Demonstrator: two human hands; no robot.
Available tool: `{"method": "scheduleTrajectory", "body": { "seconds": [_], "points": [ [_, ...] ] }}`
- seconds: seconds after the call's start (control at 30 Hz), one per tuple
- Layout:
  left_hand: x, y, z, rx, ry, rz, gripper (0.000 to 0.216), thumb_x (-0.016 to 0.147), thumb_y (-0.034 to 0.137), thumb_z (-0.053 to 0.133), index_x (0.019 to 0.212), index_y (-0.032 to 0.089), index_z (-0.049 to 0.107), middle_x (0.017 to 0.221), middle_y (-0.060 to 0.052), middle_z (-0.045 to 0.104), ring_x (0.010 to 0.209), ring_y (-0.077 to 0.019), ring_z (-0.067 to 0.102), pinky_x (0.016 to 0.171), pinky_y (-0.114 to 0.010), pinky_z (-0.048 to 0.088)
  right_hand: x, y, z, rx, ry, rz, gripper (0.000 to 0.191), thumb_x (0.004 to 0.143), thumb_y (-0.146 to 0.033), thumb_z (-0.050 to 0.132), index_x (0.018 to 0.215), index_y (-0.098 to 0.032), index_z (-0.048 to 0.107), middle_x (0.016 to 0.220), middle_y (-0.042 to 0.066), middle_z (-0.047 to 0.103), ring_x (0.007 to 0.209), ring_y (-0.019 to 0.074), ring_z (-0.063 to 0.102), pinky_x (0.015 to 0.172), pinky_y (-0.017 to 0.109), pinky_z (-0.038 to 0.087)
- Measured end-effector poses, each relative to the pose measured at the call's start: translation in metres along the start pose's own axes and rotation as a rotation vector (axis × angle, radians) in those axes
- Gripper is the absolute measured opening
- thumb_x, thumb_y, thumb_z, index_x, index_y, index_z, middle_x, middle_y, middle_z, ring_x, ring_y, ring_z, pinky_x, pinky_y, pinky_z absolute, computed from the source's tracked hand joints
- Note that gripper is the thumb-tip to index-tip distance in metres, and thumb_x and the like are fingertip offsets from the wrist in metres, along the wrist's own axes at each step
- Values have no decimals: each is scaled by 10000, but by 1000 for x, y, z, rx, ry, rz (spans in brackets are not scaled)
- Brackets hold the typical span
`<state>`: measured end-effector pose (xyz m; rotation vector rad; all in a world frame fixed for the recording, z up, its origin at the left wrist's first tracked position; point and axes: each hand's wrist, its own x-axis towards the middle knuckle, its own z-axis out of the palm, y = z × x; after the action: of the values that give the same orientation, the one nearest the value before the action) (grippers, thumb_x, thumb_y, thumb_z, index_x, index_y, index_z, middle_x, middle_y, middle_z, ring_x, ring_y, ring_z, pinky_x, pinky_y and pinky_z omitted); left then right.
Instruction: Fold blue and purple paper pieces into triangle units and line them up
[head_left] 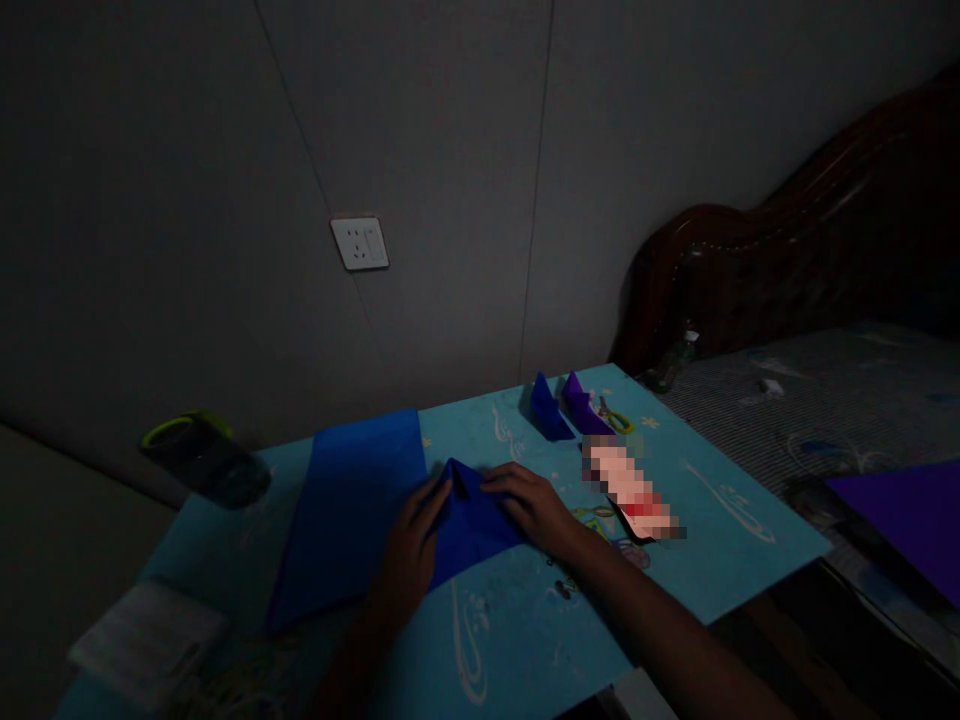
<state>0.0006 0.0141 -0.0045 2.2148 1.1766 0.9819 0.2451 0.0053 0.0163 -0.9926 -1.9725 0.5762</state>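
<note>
Hands: left hand [411,555] and right hand [534,505] apart, fingers loosely bent, touching folded paper [474,540] — whether clamped, cannot tell.
Paper: on tabletop [701,575], between them; peak toward wall [450,320] — long axis partly hidden.

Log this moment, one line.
left hand: on folded blue paper; right hand: same paper; nearby: flat blue sheet, purple paper boat

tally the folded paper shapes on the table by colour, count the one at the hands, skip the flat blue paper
Blue: 2 (the blue boat shape at the back, the blue folded piece between the left hand and right hand)
Purple: 1 (the purple boat shape)
Total: 3
</note>
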Motion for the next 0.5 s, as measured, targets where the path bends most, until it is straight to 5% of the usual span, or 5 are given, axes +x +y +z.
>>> {"method": "scheduleTrajectory", "body": {
  "seconds": [0.17, 0.37, 0.5],
  "points": [
    [-4, -6, 9, 198, -75, 28, 713, 821, -13, 379, 1426, 362, 414, 1525, -36, 357, 1334, -218, 457, 1053, -393, 467, -3, 7, 0, -246, -103, -25, 324, 892, -140, 553, 1170, -259, 670, 1211, 105, 616, 1135, 244, 560, 976, 441, 424],
    [-3, 3, 5, 391, -153, 121, 471, 913, 279, 538, 1381, 268, 484, 1419, -115, 498, 1276, -280, 494, 1041, -475, 456, -4, 6, 3, -426, -247, 44, 405, 788, -66, 616, 1112, -288, 718, 1222, 85, 603, 1130, 259, 519, 952, 438, 389],
    [-3, 11, -2, 366, -212, 188, 433, 916, 320, 551, 1337, 222, 528, 1353, -109, 576, 1247, -266, 516, 1043, -463, 442, -3, -4, -1, -494, -328, 98, 428, 787, -101, 625, 1145, -320, 706, 1172, 71, 602, 1084, 249, 515, 925, 414, 375]
  ]
}}
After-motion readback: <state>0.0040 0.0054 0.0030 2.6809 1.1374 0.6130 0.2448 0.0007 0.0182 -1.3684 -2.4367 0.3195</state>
